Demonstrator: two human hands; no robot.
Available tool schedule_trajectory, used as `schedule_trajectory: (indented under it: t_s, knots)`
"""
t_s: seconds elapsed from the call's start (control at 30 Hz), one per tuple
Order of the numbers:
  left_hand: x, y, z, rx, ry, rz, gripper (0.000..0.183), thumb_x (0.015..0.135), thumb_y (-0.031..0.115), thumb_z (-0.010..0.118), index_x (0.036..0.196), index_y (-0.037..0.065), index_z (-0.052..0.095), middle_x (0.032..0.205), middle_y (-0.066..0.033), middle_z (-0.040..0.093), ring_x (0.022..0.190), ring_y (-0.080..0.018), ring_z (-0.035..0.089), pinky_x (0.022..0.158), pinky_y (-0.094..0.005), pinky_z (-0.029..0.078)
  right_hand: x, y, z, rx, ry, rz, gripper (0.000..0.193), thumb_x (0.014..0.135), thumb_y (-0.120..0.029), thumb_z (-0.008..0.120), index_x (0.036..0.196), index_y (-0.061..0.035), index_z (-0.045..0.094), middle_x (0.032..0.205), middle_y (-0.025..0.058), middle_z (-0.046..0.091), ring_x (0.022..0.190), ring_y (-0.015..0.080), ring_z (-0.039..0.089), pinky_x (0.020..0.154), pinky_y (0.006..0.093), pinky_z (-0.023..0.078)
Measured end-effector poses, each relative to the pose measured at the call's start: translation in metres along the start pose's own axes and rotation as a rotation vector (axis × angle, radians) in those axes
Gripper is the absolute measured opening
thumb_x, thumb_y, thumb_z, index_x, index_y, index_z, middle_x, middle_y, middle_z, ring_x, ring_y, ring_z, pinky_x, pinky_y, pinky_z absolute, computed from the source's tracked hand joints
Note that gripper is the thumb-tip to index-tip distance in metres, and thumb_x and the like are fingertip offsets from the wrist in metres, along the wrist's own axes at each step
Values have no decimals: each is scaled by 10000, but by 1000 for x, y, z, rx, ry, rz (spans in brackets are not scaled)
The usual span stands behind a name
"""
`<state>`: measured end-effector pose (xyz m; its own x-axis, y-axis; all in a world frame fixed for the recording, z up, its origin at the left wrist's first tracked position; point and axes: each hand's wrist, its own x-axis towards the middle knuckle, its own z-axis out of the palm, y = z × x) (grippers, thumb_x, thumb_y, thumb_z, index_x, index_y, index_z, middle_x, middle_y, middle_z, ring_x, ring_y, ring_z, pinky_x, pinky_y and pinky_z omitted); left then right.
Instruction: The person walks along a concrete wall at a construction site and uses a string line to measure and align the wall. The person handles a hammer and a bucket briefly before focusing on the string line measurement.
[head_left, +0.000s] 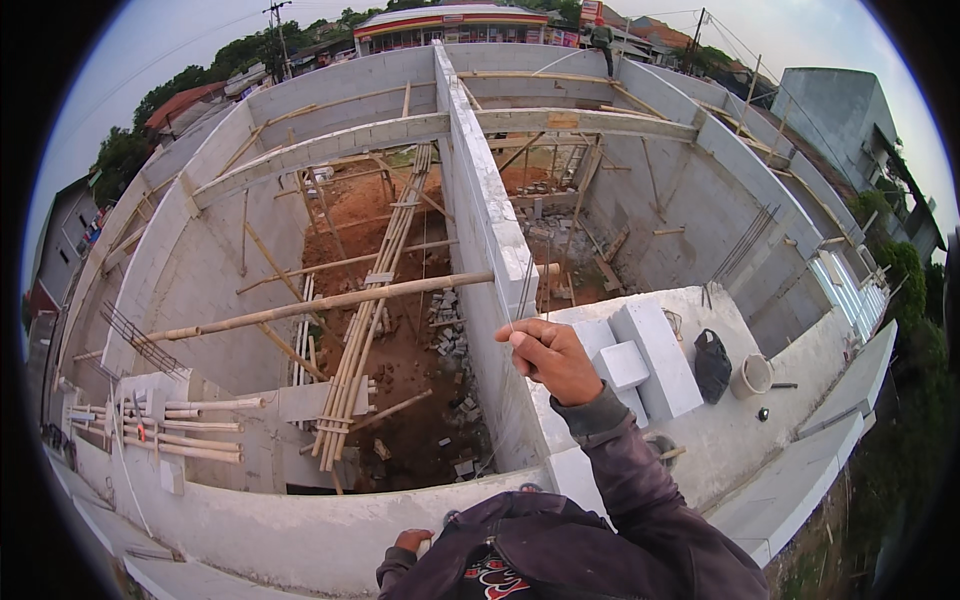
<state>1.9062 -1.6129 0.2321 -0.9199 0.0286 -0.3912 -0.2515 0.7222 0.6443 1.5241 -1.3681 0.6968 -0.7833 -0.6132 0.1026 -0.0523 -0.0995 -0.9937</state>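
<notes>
My right hand [550, 358] is raised beside the near end of the dividing block wall [487, 190], thumb and index finger pinched together. A thin string [512, 318], faint against the wall, runs up from the fingertips. Low down at the jacket's edge is my left hand [413, 541], its fingers curled round something pale, mostly hidden. White lightweight blocks [655, 360] lie to the right of my right forearm, a smaller white block [621, 366] among them. Close by are a black plastic bag [712, 366] and a pale bucket [751, 376].
Open rooms drop away on both sides of the wall, with reddish soil [345, 235] and rubble below. Bamboo poles [385, 300] and a crossing bamboo pole [330, 302] span the left room. Rebar [745, 243] sticks up at right. Another person [602, 42] stands far off on the wall.
</notes>
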Motion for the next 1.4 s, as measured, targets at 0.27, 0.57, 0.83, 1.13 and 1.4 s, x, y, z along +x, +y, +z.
schedule_trajectory:
  t_s: [0.27,0.57,0.83,1.13,1.4]
  knots:
    - [3,-7,3,103,-85,-19,277,861,173,573,1099,190,714,1084,-140,691,1053,-313,640,951,-363,479,-2,3,-2,-7,11,1,314,985,-261,551,1078,21,654,644,-13,521,545,41,416,485,199,319]
    - [0,-3,0,12,-45,-29,271,867,192,571,1096,185,714,1084,-141,690,1058,-321,635,953,-362,475,-7,7,2,10,16,59,283,971,-196,522,1062,36,656,641,-13,528,572,53,443,533,213,355]
    - [2,-12,6,56,-50,10,273,865,188,568,1095,186,715,1088,-137,690,1046,-319,641,942,-372,483,-7,18,4,42,2,50,302,979,-251,551,1073,16,656,646,-19,514,548,41,414,488,199,319]
    - [0,-8,4,33,-14,31,287,857,165,563,1102,174,712,1084,-132,693,1044,-313,643,939,-370,485,-9,24,7,23,-19,70,291,979,-230,540,1089,21,640,646,-16,510,542,41,407,481,201,316]
    - [2,-1,-5,-18,-31,104,340,831,312,612,1073,84,682,1033,-179,677,1021,-349,631,896,-401,487,-26,87,26,-73,-32,149,277,959,-167,478,1044,41,642,667,19,567,610,86,516,571,262,428]
